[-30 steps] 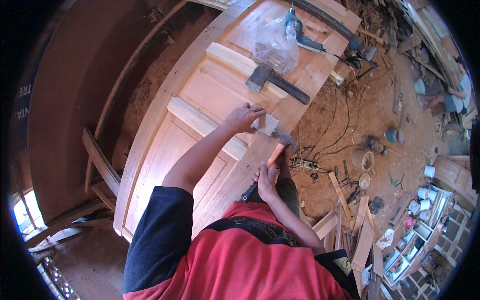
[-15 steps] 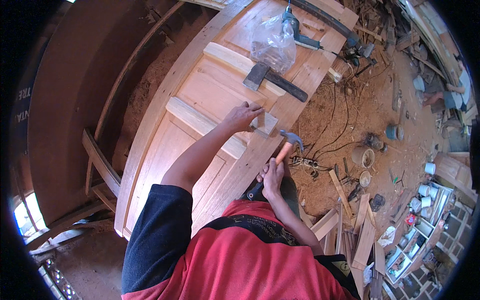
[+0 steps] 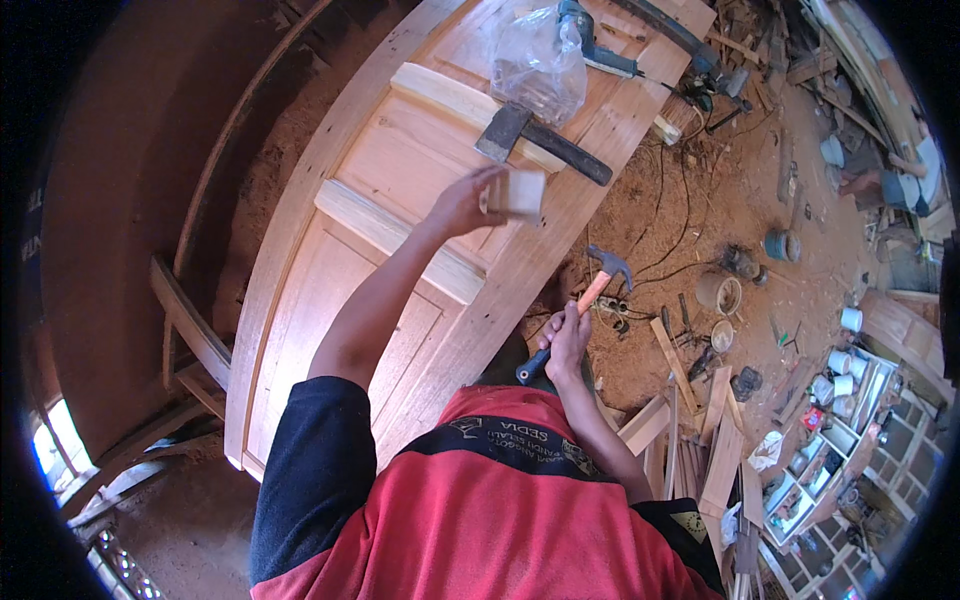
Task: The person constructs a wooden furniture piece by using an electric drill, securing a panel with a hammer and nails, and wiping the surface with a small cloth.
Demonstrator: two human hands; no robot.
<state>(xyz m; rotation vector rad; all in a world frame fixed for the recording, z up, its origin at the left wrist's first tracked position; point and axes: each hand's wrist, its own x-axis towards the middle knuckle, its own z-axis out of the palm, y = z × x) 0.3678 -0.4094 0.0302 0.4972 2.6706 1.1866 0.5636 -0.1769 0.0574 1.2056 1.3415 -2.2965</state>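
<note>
My left hand grips a small pale wood block, lifted over the paneled wooden door that lies flat in front of me. In my right hand is a claw hammer, held by its orange and black handle off the door's right edge, head pointing away. A hatchet with a dark handle rests on the door just beyond the block. Farther up lie a clear plastic bag with contents I cannot make out and a teal power drill.
Sawdust covers the ground on the right, with cables, buckets and wood offcuts. A toolbox-like tray stands at the lower right. Another person sits at the far right. Leaning timbers are on the left.
My left hand has raised the block off the door's edge and turned it. The hammer in my right hand has shifted slightly right, and more of its handle shows.
</note>
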